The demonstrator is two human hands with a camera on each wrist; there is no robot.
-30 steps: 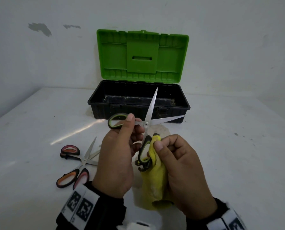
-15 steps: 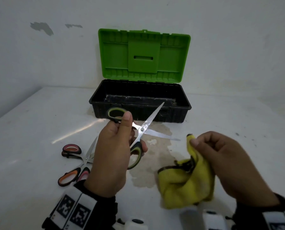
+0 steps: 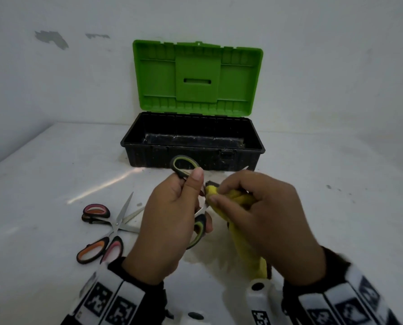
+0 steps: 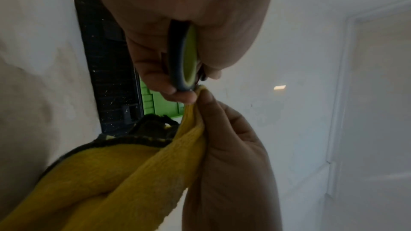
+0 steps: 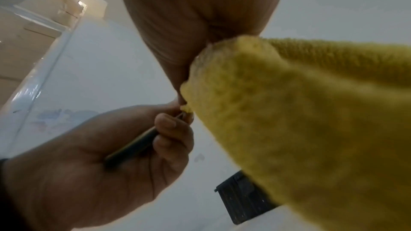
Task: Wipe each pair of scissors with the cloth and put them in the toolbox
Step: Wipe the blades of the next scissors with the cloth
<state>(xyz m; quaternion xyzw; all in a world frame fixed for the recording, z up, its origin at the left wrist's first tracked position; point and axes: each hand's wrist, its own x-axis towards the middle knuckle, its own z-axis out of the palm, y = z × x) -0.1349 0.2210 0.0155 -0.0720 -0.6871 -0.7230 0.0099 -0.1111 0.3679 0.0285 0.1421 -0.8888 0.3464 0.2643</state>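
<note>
Most of the green-and-black-handled steel scissors [image 3: 188, 191] is hidden: the blades vanish behind the person's right hand [image 3: 261, 214] and the folded yellow terry cloth with a dark hem [image 3: 240, 233], and only 1 blade tip shows past the knuckles, in front of the toolbox. The left hand [image 3: 170, 228] has its grip closed around the lower handle loop, thumb up by the upper loop, holding the scissors above the white bench [image 3: 336, 207]. The right hand pinches the cloth around the metal near the pivot; the cloth's tail hangs down and is cut off by the wrist camera mount. 2 more pairs of scissors with pink and orange handles [image 3: 102, 231] lie crossed on the bench to the left, partly covered by the left hand. 1 black plastic toolbox with a raised green lid [image 3: 193, 139] stands open behind the hands.
</note>
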